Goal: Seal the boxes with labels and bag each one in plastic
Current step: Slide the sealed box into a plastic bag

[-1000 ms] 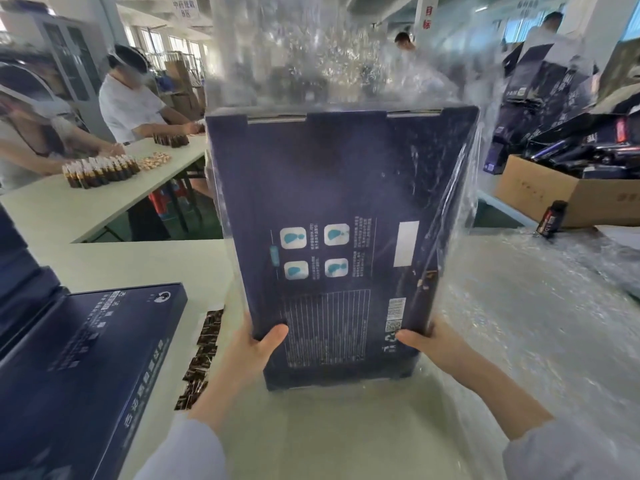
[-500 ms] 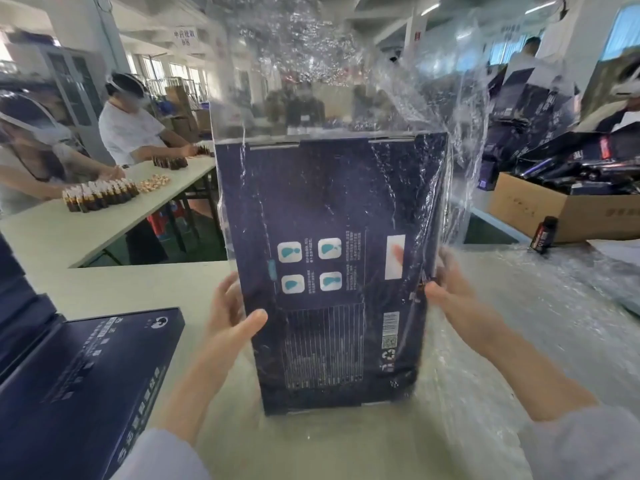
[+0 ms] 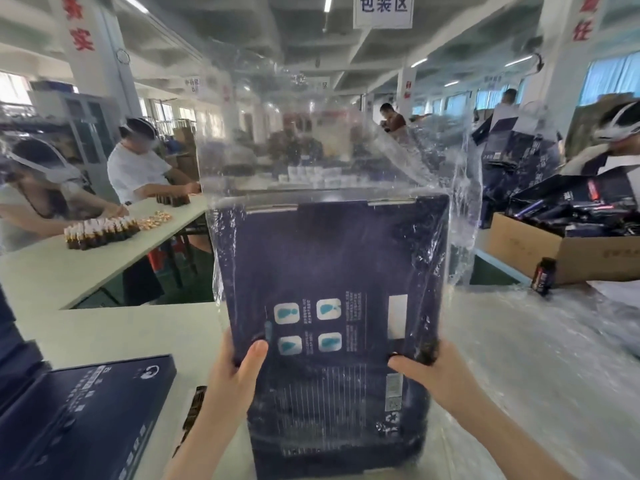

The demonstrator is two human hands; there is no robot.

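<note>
A dark blue flat box (image 3: 332,271) stands upright on end in front of me, inside a clear plastic bag (image 3: 304,140) whose loose open top rises well above it. My left hand (image 3: 235,372) grips the box's left edge through the plastic, thumb across the printed face. At the right edge my right hand (image 3: 429,372) grips it the same way, thumb on the front near a white label patch. The box's lower end stands at the table (image 3: 114,330).
A second dark blue box (image 3: 86,417) lies flat at the left, with a strip of dark labels (image 3: 194,410) beside it. Clear plastic bags (image 3: 540,358) spread over the table's right side. A cardboard carton (image 3: 561,251) and a small dark bottle (image 3: 543,276) stand at right. People work at a side table (image 3: 52,268).
My hands shifted from the box's lower corners up to its sides. The box has come closer and my view has tilted up; the bag's top stands higher.
</note>
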